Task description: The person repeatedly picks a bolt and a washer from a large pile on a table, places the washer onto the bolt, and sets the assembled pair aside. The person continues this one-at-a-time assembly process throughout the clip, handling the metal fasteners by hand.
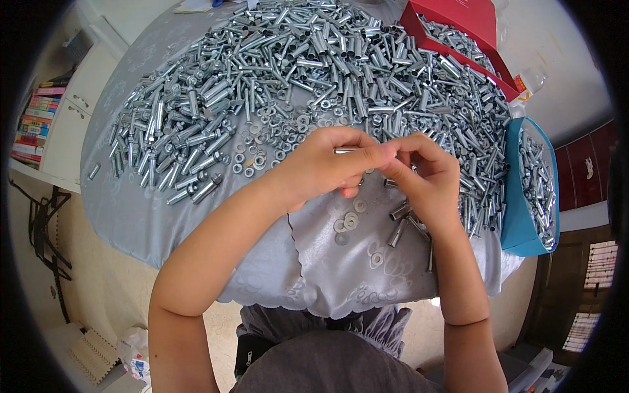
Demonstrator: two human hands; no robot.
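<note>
My left hand [321, 164] is closed round a shiny expansion bolt [345, 150], mostly covered by the fingers. Its thumb tip meets the fingertips of my right hand [429, 180], which are pinched together; whatever they grip is hidden. Both hands are above the near middle of the table. Below them several flat washers [351, 221] lie loose on the cloth. Beside my right wrist are a few metal sleeves [396, 232] and bolts. Nuts and washers [282, 136] are scattered just beyond my left hand.
A large heap of metal sleeves and bolts [347, 49] covers the far table. Bolts fitted with nuts [196, 147] lie at the left. At the right stand a red box [503, 82] and a teal box [515, 226], both holding metal parts. The grey tablecloth [262, 275] hangs over the near edge.
</note>
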